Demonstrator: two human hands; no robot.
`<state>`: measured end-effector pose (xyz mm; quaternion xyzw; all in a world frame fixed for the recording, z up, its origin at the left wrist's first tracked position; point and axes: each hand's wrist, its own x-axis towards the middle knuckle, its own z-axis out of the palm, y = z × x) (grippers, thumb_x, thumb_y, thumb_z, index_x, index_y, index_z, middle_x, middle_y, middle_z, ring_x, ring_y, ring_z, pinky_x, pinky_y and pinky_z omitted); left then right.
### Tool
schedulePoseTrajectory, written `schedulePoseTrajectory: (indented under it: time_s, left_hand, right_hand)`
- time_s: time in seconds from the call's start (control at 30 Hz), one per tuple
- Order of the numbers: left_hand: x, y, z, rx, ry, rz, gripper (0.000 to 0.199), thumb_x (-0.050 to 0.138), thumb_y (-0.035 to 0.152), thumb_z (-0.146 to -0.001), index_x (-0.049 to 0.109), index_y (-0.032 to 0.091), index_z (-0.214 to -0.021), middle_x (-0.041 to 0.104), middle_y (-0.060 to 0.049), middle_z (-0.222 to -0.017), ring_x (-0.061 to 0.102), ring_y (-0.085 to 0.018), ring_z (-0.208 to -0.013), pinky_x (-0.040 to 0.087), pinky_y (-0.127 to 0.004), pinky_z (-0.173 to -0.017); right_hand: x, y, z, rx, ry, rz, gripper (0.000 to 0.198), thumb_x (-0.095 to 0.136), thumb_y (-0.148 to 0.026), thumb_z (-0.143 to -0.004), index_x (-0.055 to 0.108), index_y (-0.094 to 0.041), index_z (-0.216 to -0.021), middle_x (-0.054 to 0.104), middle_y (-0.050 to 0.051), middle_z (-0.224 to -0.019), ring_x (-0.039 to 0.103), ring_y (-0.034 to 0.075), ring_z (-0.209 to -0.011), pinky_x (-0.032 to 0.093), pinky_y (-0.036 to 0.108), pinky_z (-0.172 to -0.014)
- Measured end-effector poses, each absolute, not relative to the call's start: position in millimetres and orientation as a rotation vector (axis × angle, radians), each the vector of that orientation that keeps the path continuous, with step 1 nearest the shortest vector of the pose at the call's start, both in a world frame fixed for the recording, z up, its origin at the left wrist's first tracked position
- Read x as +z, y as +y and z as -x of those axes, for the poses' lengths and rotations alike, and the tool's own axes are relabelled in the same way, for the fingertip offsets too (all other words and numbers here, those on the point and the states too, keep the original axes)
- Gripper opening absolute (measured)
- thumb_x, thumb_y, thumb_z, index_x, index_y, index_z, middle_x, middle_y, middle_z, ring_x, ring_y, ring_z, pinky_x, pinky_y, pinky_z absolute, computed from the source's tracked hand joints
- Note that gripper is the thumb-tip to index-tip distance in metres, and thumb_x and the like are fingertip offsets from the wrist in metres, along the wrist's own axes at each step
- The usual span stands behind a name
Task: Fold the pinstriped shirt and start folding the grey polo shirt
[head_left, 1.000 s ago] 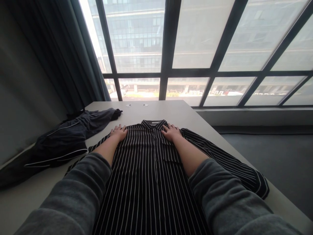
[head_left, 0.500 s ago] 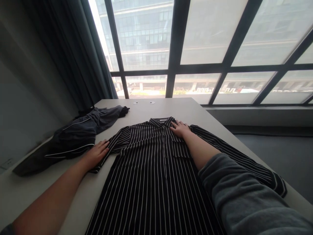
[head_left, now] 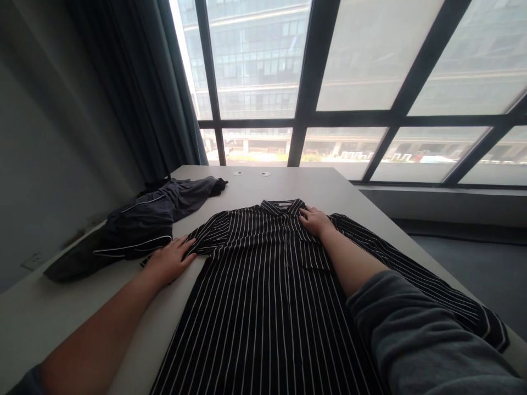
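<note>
A black shirt with white stripes (head_left: 255, 296) lies front up on the white table (head_left: 304, 184), its collar toward the window. On the shirt's left-hand sleeve rests my left hand (head_left: 172, 260), fingers stretched out and partly covering it. My right hand (head_left: 316, 220) lies flat near the collar, over the upper chest and shoulder, with fingers spread. The right-hand sleeve (head_left: 415, 274) runs out past my right forearm to its cuff by the table's edge. My right arm hides part of the shirt's side.
A dark grey garment with white piping (head_left: 144, 219) lies crumpled along the table's left side. Two small round white fittings (head_left: 265, 174) sit at the far end. Beyond are a dark curtain (head_left: 135, 82) and a framed window (head_left: 255, 60).
The view has swung slightly left. My left hand has shifted along the sleeve, whose cuff end now points farther left beneath it. My right hand keeps its place by the collar.
</note>
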<state>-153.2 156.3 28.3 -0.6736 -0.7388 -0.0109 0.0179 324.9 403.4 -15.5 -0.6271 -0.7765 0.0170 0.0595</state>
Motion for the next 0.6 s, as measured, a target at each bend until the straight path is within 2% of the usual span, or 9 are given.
schedulePoseTrajectory:
  time_s: [0.07,0.13,0.23,0.3,0.4,0.47,0.53,0.6]
  left_hand:
    - [34,156,152,-0.02,-2.314,2.03,0.054,0.043,0.041,-0.097,0.065,0.028,-0.144,0.064,-0.009,-0.15,0.064,-0.032,-0.131,0.052,-0.044,-0.104]
    - [40,154,150,0.021,-2.312,1.957,0.046,0.042,0.035,-0.095,0.073,0.024,-0.128,0.073,-0.01,-0.133,0.071,-0.032,-0.114,0.055,-0.041,-0.092]
    - [46,153,147,0.06,-2.366,1.854,0.04,0.038,0.032,-0.096,0.075,0.022,-0.109,0.078,-0.011,-0.111,0.074,-0.031,-0.098,0.054,-0.038,-0.08]
    - [46,152,145,-0.003,-2.377,1.81,0.042,0.035,0.035,-0.099,0.074,0.021,-0.109,0.078,-0.011,-0.105,0.075,-0.031,-0.095,0.054,-0.038,-0.08]
    - [46,153,147,-0.236,-2.218,1.853,0.048,0.035,0.044,-0.102,0.074,0.021,-0.119,0.076,-0.012,-0.123,0.07,-0.032,-0.114,0.054,-0.041,-0.097]
    - [45,155,154,-0.351,-2.103,1.854,0.051,0.033,0.047,-0.104,0.076,0.024,-0.12,0.07,-0.01,-0.139,0.059,-0.032,-0.134,0.047,-0.045,-0.113]
    - [42,157,167,-0.352,-2.104,1.757,0.052,0.033,0.048,-0.105,0.077,0.027,-0.121,0.06,-0.009,-0.154,0.045,-0.036,-0.148,0.034,-0.058,-0.123]
    - [38,160,186,-0.297,-2.223,1.62,0.053,0.038,0.055,-0.103,0.075,0.029,-0.13,0.044,-0.011,-0.167,0.03,-0.045,-0.156,0.022,-0.076,-0.122]
  right_hand:
    - [-14,401,-324,0.035,-2.346,1.878,0.064,0.035,-0.047,-0.106,0.046,-0.021,-0.163,0.036,0.009,-0.172,0.035,0.031,-0.156,0.024,0.043,-0.128]
    - [-12,398,-323,0.01,-2.325,1.86,0.063,0.036,-0.045,-0.105,0.051,-0.02,-0.16,0.042,0.01,-0.168,0.038,0.03,-0.154,0.026,0.04,-0.127]
    - [-7,391,-322,-0.049,-2.268,1.843,0.058,0.034,-0.039,-0.104,0.062,-0.014,-0.149,0.052,0.013,-0.16,0.043,0.029,-0.147,0.029,0.038,-0.125]
    - [-3,384,-322,-0.104,-2.22,1.827,0.056,0.032,-0.036,-0.105,0.067,-0.012,-0.141,0.057,0.016,-0.152,0.046,0.03,-0.14,0.031,0.039,-0.123]
    - [5,371,-320,-0.201,-2.178,1.738,0.051,0.034,-0.034,-0.104,0.071,-0.013,-0.131,0.062,0.016,-0.143,0.05,0.031,-0.131,0.036,0.041,-0.118]
    - [10,359,-321,-0.249,-2.192,1.65,0.046,0.038,-0.033,-0.103,0.074,-0.015,-0.125,0.064,0.015,-0.139,0.052,0.031,-0.128,0.037,0.041,-0.117]
    - [16,344,-325,-0.278,-2.221,1.574,0.045,0.038,-0.034,-0.103,0.075,-0.018,-0.121,0.064,0.014,-0.139,0.052,0.03,-0.13,0.035,0.041,-0.119]
    - [21,325,-337,-0.306,-2.245,1.522,0.045,0.038,-0.038,-0.104,0.076,-0.021,-0.119,0.064,0.013,-0.139,0.051,0.03,-0.133,0.032,0.043,-0.123]
